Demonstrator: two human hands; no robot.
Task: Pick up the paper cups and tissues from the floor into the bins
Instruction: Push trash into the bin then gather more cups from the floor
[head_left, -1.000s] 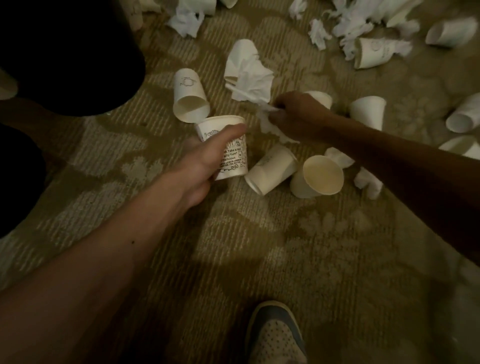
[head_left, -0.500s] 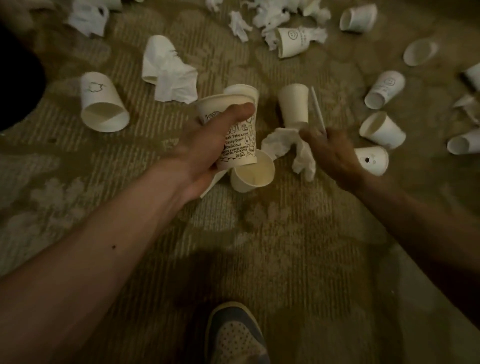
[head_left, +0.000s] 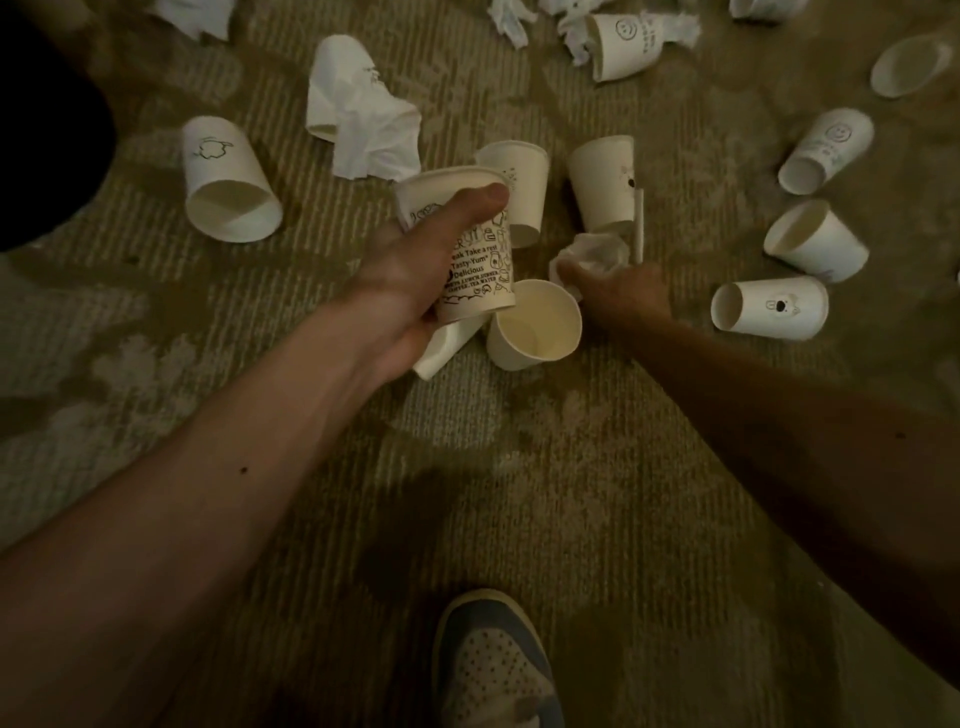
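My left hand (head_left: 415, 280) is shut on a printed paper cup (head_left: 478, 270), held above the carpet at the middle of the view. My right hand (head_left: 621, 293) grips a crumpled tissue (head_left: 592, 252) and a thin white stick (head_left: 637, 226) just right of that cup. Below the held cup lies an open cup (head_left: 537, 327) on its side, with a flattened white piece (head_left: 441, 351) under my left palm. Two upturned cups (head_left: 522, 182) (head_left: 602, 182) stand behind the hands.
Several more cups lie around: one at the left (head_left: 226, 187), others at the right (head_left: 769, 309) (head_left: 815, 244) (head_left: 826, 150). A large tissue (head_left: 363, 130) lies at upper left, more tissues at the top (head_left: 509, 18). A dark bin edge (head_left: 47, 156) sits far left. My shoe (head_left: 493, 665) is at the bottom.
My right hand has gathered the tissue from the floor and bunched it tighter in its fingers. The left hand keeps the printed cup. The view has shifted slightly rightward over the floor.
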